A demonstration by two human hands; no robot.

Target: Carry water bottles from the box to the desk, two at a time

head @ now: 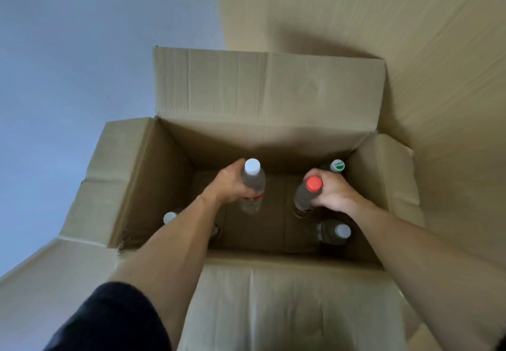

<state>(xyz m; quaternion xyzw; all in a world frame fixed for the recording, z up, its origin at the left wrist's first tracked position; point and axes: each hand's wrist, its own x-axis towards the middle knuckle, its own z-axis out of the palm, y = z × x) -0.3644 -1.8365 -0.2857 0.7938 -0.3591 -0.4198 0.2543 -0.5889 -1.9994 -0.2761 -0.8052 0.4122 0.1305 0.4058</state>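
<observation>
An open cardboard box (pixel 153 186) stands below me with its flaps spread. Both my arms reach into it. My left hand (pixel 230 183) grips a clear bottle with a white cap (pixel 253 183) around its upper body. My right hand (pixel 332 193) grips a darker bottle with a red cap (pixel 308 194) just under the cap. Three more bottles stand in the box: one with a green-and-white cap (pixel 337 166) at the far right corner, one with a white cap (pixel 335 232) at the near right, and one (pixel 169 217) at the near left, mostly hidden by my left forearm.
The far flap (pixel 268 87) stands up behind the box, and the near flap (pixel 287 304) lies toward me. A large sheet of cardboard (pixel 397 22) covers the right side. A pale blue-grey surface (pixel 68 77) fills the left.
</observation>
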